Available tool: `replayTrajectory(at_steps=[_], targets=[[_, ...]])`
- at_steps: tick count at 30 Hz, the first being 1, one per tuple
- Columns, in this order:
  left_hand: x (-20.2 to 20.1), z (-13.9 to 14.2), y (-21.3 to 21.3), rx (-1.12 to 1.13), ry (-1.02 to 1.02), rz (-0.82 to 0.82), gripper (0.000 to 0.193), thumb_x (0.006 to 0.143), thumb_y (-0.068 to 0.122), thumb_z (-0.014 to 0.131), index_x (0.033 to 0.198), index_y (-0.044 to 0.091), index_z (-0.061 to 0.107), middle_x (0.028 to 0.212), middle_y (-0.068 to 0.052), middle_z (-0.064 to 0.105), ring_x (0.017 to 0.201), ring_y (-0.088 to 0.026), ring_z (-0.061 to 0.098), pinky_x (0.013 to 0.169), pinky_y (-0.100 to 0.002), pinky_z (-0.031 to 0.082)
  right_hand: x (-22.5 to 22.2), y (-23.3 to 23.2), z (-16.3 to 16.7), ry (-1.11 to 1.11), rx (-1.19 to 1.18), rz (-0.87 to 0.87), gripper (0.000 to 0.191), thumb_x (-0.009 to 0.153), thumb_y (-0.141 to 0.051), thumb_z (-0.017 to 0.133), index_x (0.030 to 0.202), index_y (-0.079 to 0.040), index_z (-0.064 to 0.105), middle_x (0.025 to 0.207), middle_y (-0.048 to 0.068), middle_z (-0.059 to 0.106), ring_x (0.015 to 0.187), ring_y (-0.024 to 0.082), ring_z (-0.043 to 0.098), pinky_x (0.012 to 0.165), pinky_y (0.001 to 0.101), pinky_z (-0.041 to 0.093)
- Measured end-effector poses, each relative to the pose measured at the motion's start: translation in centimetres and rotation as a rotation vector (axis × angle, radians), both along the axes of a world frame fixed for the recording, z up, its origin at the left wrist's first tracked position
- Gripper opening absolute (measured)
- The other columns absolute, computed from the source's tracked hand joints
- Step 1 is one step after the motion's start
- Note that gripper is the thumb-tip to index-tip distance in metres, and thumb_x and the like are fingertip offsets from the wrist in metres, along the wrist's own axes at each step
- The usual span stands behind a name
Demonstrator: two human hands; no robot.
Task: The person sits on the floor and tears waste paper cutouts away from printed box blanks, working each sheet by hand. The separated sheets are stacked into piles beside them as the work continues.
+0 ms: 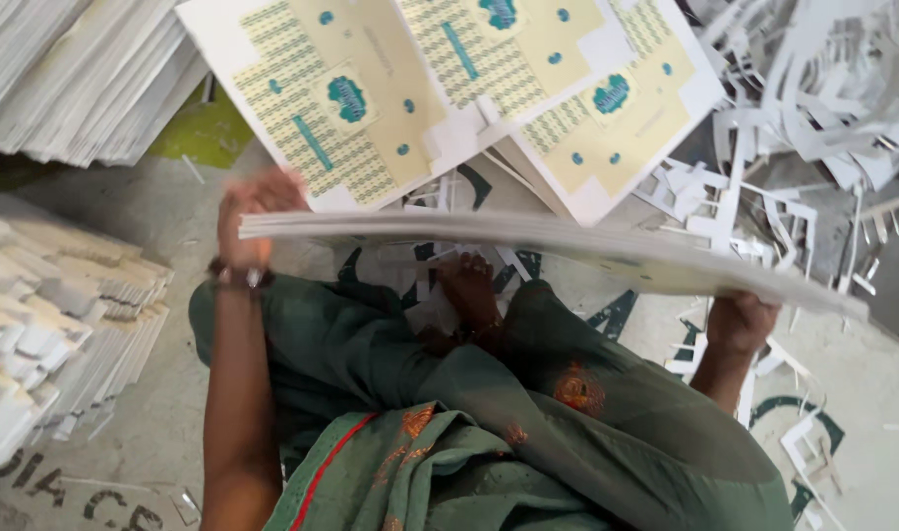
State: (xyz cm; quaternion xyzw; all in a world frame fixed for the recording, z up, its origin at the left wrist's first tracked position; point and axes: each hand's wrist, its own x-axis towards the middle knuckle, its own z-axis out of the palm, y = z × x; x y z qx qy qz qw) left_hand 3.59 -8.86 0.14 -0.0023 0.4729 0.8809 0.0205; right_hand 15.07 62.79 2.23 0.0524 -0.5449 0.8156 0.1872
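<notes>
holding sheet stack (558, 244) flat between left hand (253, 221); right hand (740, 323)

We see bare grey concrete floor (164, 393) free left of the held sheaf of white card sheets (528, 241); beyond it 2 printed yellow sheets (449, 88) block, and right, white offcut scraps (813, 108).

matt paperboard sheets (528, 241), green cloth garment (489, 423)
</notes>
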Motion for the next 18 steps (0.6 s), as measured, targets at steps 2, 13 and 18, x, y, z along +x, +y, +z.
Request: replayTrajectory(at_steps=[2, 13, 18], targets=[[-4.0, -0.7, -0.2, -0.376, -0.161, 0.362, 0.057, 0.096, 0.032, 0.079, 0.135, -0.003, 0.057, 0.122, -0.013, 0.065, 0.110, -0.026, 0.064, 0.095, -0.037, 0.054, 0.2, 0.0, 0.4, 0.007, 0.062, 0.044, 0.025, 0.094, -0.013, 0.072, 0.116, -0.002, 0.067, 0.113, 0.014, 0.071, 0.111, 0.025, 0.066, 0.106, 0.0379, 0.050], [-16.7, -1.0, 4.7, -0.823, 0.096, 0.775, 0.022, 0.095, 0.002, 0.070, 0.117, -0.001, 0.071, 0.102, -0.009, 0.076, 0.084, -0.018, 0.069, 0.076, -0.032, 0.056, 0.8, -0.7, 1.7, -0.051, 0.154, 0.057, 0.023, 0.098, -0.017, 0.070, 0.114, 0.000, 0.068, 0.111, 0.017, 0.070, 0.115, 0.030, 0.064, 0.107, 0.0378, 0.048], [-14.5, 4.6, 3.1, -0.663, 0.458, 0.569, 0.019, 0.115, 0.009, 0.071, 0.126, -0.005, 0.065, 0.109, -0.009, 0.067, 0.095, -0.019, 0.064, 0.085, -0.029, 0.054, 1.4, -0.9, 1.8, -0.091, 0.089, 0.087, 0.019, 0.098, -0.015, 0.071, 0.109, 0.000, 0.068, 0.113, 0.018, 0.070, 0.116, 0.029, 0.063, 0.105, 0.0378, 0.047]])
